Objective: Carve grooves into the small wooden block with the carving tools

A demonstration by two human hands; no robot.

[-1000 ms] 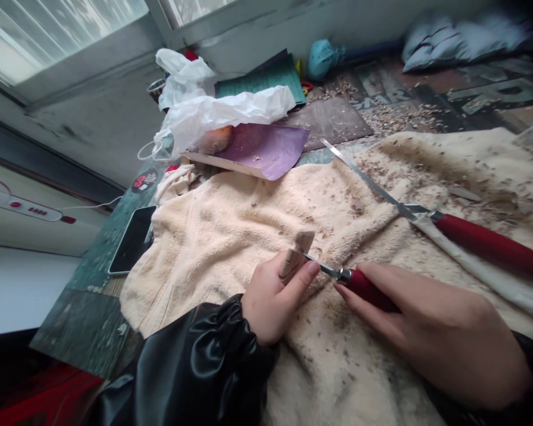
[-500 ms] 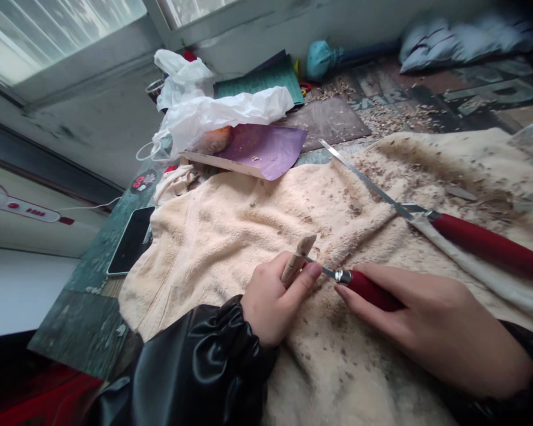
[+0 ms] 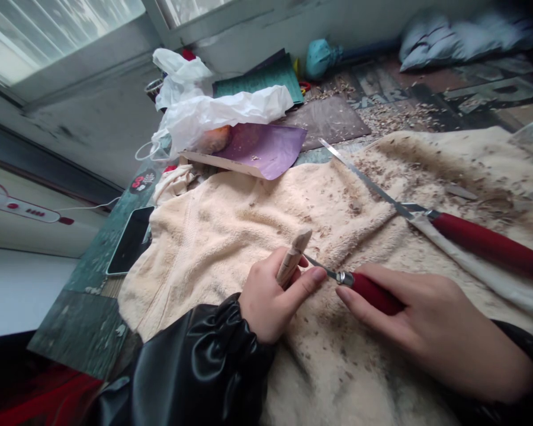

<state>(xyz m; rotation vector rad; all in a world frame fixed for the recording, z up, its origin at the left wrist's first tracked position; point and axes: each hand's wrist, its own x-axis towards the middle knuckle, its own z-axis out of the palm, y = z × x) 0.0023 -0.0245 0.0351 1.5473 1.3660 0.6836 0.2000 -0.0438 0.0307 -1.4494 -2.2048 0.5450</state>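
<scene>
At the left, a dark phone lies on the surface, next to the edge of a cream towel. Beyond the towel, a white plastic bag sits against a purple sheet. The left hand is closed around a small wooden piece, which stands tilted above the towel with its shaped end projecting upward; the thumb extends toward the right. The blade of a red-handled knife meets the right side of the wooden piece; the depth of contact cannot be determined. The right hand grips the knife handle, thumb and fingers pressed against it. At the far right, a second red-handled tool rests on the towel among scattered wood shavings.
</scene>
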